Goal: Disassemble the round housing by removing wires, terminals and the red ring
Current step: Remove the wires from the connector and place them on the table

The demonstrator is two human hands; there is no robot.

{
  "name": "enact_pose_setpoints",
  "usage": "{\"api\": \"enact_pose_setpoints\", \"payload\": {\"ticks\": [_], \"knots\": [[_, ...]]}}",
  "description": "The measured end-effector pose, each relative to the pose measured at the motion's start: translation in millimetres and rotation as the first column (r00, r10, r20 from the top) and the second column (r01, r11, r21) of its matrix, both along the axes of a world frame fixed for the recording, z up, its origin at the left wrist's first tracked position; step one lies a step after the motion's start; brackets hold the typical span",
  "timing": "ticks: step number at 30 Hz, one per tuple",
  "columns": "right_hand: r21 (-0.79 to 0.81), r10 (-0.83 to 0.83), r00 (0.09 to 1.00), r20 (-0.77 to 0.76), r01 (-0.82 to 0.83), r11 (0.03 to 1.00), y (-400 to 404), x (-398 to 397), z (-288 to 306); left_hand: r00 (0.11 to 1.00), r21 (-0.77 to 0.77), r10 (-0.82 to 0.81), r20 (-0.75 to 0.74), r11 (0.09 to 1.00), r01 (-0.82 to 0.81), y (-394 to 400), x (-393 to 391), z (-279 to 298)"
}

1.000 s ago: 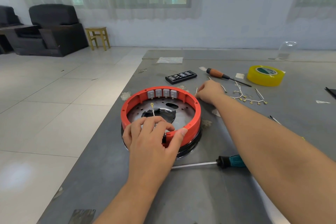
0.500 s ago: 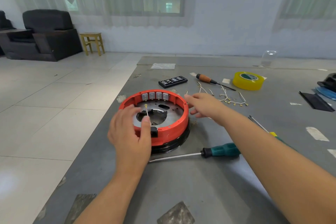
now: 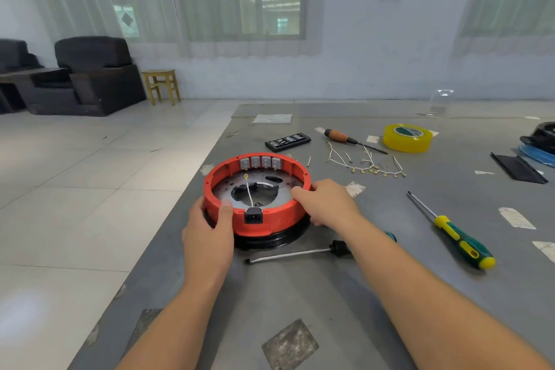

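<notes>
Red ring, one, sits on one black round housing near the desk's left edge; four grey terminals line its far wall. Left hand grips its left side, thumb over the rim; right hand curls around its right side. Three screwdrivers, one yellow tape roll and loose wires lie behind and right.

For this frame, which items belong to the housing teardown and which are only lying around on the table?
Job in hand:
red ring, gripped by left hand and right hand
white wire inside it
black base
removed wires

Lying about:
yellow tape
green screwdriver
brown screwdriver
bit case
</notes>
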State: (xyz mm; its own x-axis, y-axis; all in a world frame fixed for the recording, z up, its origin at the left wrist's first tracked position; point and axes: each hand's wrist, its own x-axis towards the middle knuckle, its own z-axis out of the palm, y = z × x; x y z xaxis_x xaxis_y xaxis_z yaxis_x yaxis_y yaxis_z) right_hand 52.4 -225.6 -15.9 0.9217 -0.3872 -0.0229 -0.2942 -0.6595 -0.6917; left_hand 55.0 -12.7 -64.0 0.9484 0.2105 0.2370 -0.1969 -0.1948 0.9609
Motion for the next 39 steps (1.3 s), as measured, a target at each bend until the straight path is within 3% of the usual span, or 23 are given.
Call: {"api": "enact_pose_setpoints", "payload": {"ticks": [6,10,14,19,28,35,39], "knots": [[0.132,-0.026,0.992,0.123,0.009,0.991,0,5,-11,0.995,-0.060,-0.039,0.093,0.997,0.044,0,-3,1],[0.221,-0.039,0.969,0.245,-0.017,0.975,6,10,-18,0.984,-0.180,-0.081,0.161,0.978,0.110,0,-2,7],[0.203,-0.055,0.919,0.391,-0.027,0.979,11,6,-16,0.965,-0.428,-0.246,0.090,0.866,0.261,1,3,11],[0.194,-0.045,0.883,0.467,-0.053,0.980,17,0,-18,0.960,-0.673,-0.281,0.002,0.710,0.209,6,4,5],[0.294,-0.066,0.812,0.579,-0.132,0.947,15,-1,-18,0.863,-0.621,-0.506,-0.009,0.679,0.392,9,5,9],[0.301,-0.043,0.808,0.588,-0.170,0.939,12,1,-16,0.885,-0.634,-0.456,-0.094,0.713,0.300,8,7,7],[0.291,0.009,0.823,0.567,-0.210,0.933,10,1,-17,0.888,-0.678,-0.447,-0.112,0.687,0.260,9,10,6]]}}
